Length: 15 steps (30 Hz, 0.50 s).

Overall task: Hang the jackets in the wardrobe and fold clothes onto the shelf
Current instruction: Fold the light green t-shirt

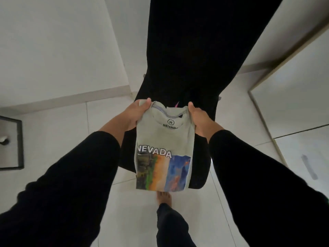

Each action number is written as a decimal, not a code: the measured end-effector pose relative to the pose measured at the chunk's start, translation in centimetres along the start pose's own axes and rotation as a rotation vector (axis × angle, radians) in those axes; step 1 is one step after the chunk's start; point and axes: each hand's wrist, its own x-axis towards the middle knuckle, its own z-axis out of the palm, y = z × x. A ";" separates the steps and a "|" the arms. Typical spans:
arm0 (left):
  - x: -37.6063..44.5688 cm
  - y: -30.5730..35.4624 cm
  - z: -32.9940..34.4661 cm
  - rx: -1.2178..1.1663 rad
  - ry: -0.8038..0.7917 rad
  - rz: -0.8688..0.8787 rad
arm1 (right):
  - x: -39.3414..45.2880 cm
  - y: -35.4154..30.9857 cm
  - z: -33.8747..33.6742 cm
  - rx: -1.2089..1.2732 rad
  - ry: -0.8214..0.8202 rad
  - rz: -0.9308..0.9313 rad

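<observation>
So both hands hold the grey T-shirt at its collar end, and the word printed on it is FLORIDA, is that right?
Not quite. The head view shows the word on the T-shirt is NEVADA, not FLORIDA. The rest stands: the left hand and right hand both hold it at its collar end.

Floor's glossy white tile [178, 220] with thin grout lines. A black chair [201, 148], or something chair-like draped in black fabric, stands on it in the middle, hard to make out in the dark. One bare foot [164, 197] is planted on the tiles just in front. A black-framed square thing [19, 143] sits at the left edge.
</observation>
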 end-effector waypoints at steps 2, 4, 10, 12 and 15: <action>3.3 -0.6 0.1 0.073 0.188 0.002 | 3.1 0.2 0.8 -0.065 0.007 -0.050; 5.5 -1.7 0.1 0.159 0.308 -0.024 | 5.6 1.1 1.4 -0.170 0.046 -0.059; 7.7 -5.5 0.8 0.360 0.576 -0.015 | 8.9 3.0 1.8 -0.460 0.209 -0.118; 7.6 -6.0 1.0 0.328 0.615 -0.004 | 9.2 2.9 1.8 -0.461 0.236 -0.081; 6.6 -6.7 1.4 0.285 0.644 -0.006 | 8.8 2.6 1.6 -0.339 0.177 0.005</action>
